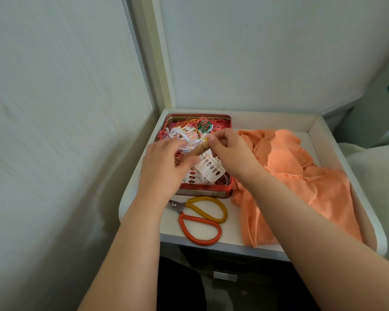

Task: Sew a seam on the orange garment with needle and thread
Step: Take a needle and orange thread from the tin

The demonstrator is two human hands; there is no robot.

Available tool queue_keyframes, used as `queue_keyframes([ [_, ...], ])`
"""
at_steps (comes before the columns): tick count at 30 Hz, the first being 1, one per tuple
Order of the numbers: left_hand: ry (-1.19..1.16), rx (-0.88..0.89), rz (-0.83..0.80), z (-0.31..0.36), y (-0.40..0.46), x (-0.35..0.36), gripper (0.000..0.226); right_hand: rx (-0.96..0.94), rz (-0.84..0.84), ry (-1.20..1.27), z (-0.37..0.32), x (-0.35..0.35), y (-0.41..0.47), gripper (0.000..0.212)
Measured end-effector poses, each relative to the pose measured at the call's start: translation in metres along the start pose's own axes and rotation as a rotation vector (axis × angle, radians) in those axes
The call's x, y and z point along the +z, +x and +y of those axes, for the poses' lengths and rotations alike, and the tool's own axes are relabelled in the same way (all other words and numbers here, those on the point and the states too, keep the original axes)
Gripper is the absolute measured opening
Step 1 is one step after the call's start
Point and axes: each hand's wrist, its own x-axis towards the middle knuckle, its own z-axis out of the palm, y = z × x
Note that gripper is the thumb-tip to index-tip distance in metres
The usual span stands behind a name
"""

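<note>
Scissors (200,218) lie unused at six o'clock while the left hand (164,167) hovers loosely spread over the thread tin (228,187) and the right hand (229,153) pinches something small; the orange garment (301,180) at three o'clock waits unsewn.

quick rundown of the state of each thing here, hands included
red tin: open, no lid on, full of tangled coloured thread
thread card: lying in the tin, partly under the hands
scissors: closed, flat on the tray in front of the tin, untouched
orange garment: crumpled on the tray, right of the tin, untouched
left hand: over the tin, blurred, grip unclear
right hand: fingers curled, pinching something small, too small to identify
white tray: holds everything
</note>
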Motion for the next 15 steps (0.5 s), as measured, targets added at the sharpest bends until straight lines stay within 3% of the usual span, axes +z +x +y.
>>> queue_keyframes([
  [3,-0.048,0.110,0.059,0.011,-0.001,0.007,0.031,0.022,-0.032,0.030,-0.002,0.000,-0.001,0.023],
  [7,-0.099,0.112,0.123,0.011,0.001,0.005,0.022,-0.066,-0.089,0.007,-0.010,-0.008,-0.008,0.013],
  [11,-0.124,0.116,0.050,0.013,0.000,0.007,0.020,-0.050,0.020,-0.148,-0.007,-0.011,-0.010,0.046],
  [13,-0.126,0.124,0.019,0.013,0.000,0.009,0.018,-0.059,0.021,-0.223,-0.007,-0.015,-0.007,0.034],
  [15,-0.126,0.114,0.027,0.014,0.000,0.010,0.017,-0.067,-0.054,-0.146,-0.008,-0.022,-0.003,0.014],
])
